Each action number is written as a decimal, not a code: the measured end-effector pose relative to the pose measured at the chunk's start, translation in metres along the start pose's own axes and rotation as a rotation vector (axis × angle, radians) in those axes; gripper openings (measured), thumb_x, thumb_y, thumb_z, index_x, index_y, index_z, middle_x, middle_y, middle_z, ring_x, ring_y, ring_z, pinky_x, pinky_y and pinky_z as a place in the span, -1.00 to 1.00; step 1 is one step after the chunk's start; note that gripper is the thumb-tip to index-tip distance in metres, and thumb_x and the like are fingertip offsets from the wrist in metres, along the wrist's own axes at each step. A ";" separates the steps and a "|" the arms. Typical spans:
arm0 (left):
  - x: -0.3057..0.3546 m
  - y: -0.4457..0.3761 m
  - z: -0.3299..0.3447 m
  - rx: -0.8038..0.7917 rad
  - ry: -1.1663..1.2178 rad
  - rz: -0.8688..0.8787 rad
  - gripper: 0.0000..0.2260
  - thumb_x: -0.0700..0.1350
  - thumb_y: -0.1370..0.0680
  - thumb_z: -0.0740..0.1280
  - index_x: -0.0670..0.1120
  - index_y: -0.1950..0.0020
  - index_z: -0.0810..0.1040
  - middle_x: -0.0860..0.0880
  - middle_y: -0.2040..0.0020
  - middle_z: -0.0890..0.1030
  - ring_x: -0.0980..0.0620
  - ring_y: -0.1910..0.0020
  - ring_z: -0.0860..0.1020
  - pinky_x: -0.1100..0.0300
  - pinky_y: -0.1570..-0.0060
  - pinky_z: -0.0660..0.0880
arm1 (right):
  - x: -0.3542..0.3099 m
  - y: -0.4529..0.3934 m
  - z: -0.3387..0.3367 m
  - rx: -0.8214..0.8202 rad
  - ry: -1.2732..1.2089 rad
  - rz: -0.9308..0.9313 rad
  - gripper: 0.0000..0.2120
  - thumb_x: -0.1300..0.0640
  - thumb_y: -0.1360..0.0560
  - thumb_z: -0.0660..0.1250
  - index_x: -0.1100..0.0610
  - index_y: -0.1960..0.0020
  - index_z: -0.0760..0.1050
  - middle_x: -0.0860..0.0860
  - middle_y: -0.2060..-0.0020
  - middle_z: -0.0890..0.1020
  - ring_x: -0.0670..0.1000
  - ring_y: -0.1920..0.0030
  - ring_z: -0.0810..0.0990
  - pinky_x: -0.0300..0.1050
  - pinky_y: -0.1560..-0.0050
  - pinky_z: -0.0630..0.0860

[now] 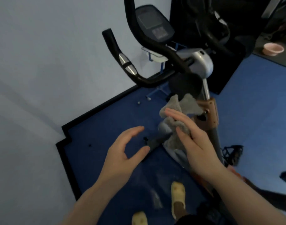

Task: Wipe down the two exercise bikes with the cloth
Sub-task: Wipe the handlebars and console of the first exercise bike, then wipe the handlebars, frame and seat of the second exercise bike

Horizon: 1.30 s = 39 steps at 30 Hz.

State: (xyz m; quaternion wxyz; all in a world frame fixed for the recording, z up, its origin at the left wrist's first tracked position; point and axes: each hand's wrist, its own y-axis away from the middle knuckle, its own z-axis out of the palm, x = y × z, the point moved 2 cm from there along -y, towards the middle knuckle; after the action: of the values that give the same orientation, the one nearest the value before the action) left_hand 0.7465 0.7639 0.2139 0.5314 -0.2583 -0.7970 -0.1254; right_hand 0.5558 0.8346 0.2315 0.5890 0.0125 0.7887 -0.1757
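Note:
A grey fluffy cloth lies bunched against the frame of the near exercise bike, just below its silver column. My right hand presses the cloth onto the bike body with straight fingers, thumb laid across the cloth's lower part. My left hand hovers to the left of the bike above the blue floor, fingers loosely curved, holding nothing. The bike has black handlebars, a console and a brown collar. A second dark bike stands behind at the upper right.
A pale wall fills the left side, with a black skirting edge along the blue floor mat. A pedal sticks out at the right. A pink basin sits far right. My feet in yellow slippers stand below.

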 end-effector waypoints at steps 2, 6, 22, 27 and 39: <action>-0.014 0.013 -0.006 -0.059 0.037 -0.019 -0.56 0.08 -0.47 0.43 0.25 -0.33 0.46 0.32 -0.30 0.48 0.33 -0.32 0.40 0.52 -0.19 0.32 | 0.005 0.022 0.018 -0.022 -0.058 0.100 -0.66 0.18 -0.65 0.11 0.04 -0.39 0.42 -0.19 -0.33 0.49 -0.15 -0.40 0.38 -0.33 -0.32 0.32; -0.033 0.040 0.002 -0.236 0.075 -0.071 -0.50 0.07 -0.46 0.46 0.23 -0.37 0.43 0.32 -0.30 0.47 0.32 -0.32 0.40 0.48 -0.20 0.35 | 0.014 0.070 0.053 -0.073 -0.260 0.386 -0.69 0.19 -0.65 0.14 0.01 -0.35 0.45 -0.10 -0.23 0.60 -0.07 -0.27 0.53 -0.20 -0.25 0.45; -0.012 0.100 0.075 -0.462 -0.016 -0.145 -0.71 -0.22 -0.42 0.48 0.16 0.05 0.56 0.11 0.13 0.63 0.14 0.16 0.61 0.28 0.14 0.56 | 0.006 0.175 0.012 0.085 0.035 0.518 -0.83 0.23 -0.48 0.44 -0.01 0.00 0.59 -0.11 0.10 0.69 -0.14 0.02 0.65 -0.14 -0.04 0.58; 0.022 0.131 0.129 -0.590 -0.238 -0.081 -0.81 -0.13 -0.42 0.52 0.08 0.03 0.63 0.10 0.13 0.60 0.17 0.15 0.55 0.29 0.13 0.50 | 0.014 0.228 -0.048 -0.025 0.110 0.509 -0.80 0.22 -0.42 0.50 -0.01 0.06 0.56 -0.13 0.18 0.69 -0.19 0.06 0.64 -0.14 -0.07 0.56; 0.076 0.257 0.248 -0.330 -0.049 -0.199 -0.90 -0.03 -0.49 0.45 0.05 0.19 0.56 0.00 0.23 0.60 0.04 0.21 0.56 0.15 0.18 0.49 | 0.013 0.349 -0.147 -0.239 -0.049 0.410 -0.77 -0.06 -0.47 0.39 -0.02 -0.09 0.60 -0.22 -0.08 0.61 -0.21 -0.16 0.55 -0.26 -0.18 0.46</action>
State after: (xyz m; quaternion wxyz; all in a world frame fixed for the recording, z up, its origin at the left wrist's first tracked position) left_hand 0.6700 1.1177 0.1640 0.4469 -0.2648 -0.8000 -0.3002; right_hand 0.4952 1.2027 0.1637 0.6284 0.0982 0.7705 0.0420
